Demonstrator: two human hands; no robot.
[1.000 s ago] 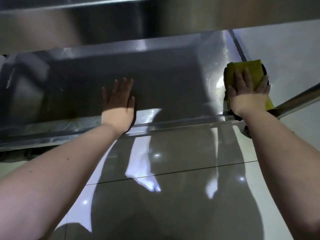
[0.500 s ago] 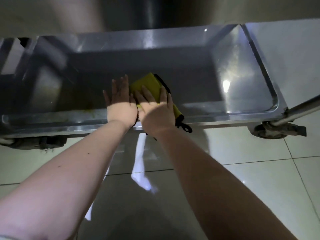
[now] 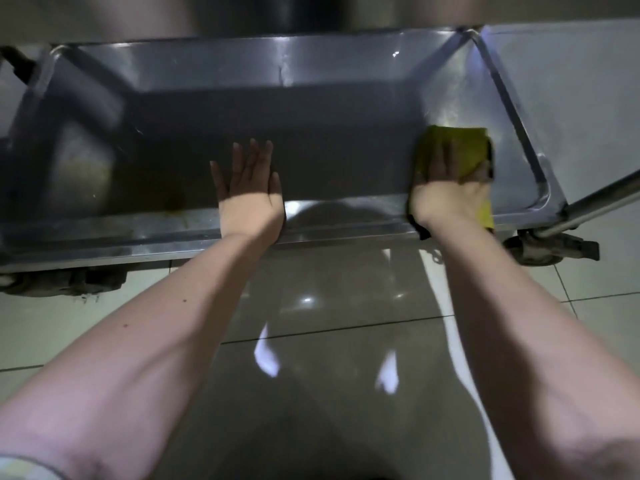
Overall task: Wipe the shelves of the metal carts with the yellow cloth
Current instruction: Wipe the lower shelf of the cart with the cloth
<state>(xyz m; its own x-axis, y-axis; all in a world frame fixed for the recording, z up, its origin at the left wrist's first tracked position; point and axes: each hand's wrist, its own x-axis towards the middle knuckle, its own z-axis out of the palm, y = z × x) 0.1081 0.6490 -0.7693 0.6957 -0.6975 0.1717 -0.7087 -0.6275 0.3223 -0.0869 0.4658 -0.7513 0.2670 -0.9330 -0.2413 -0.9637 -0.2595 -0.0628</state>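
The bottom shelf (image 3: 329, 109) of a metal cart lies low in front of me, a shallow steel tray with a raised rim. My right hand (image 3: 450, 192) presses flat on the yellow cloth (image 3: 464, 150) at the shelf's near right part, fingers spread over it. A bit of the cloth sticks out below my wrist. My left hand (image 3: 247, 188) rests flat, fingers apart, on the shelf near the middle of its front edge and holds nothing.
An upper shelf (image 3: 242, 12) overhangs at the top. A cart leg tube (image 3: 602, 202) slants at the right above a caster wheel (image 3: 540, 247). Another wheel (image 3: 62, 282) sits under the left front edge. Glossy floor tiles (image 3: 329, 323) lie below.
My right hand slid the cloth from the shelf's right end to the middle beside my left hand, then back to the right. My left hand stayed in place.
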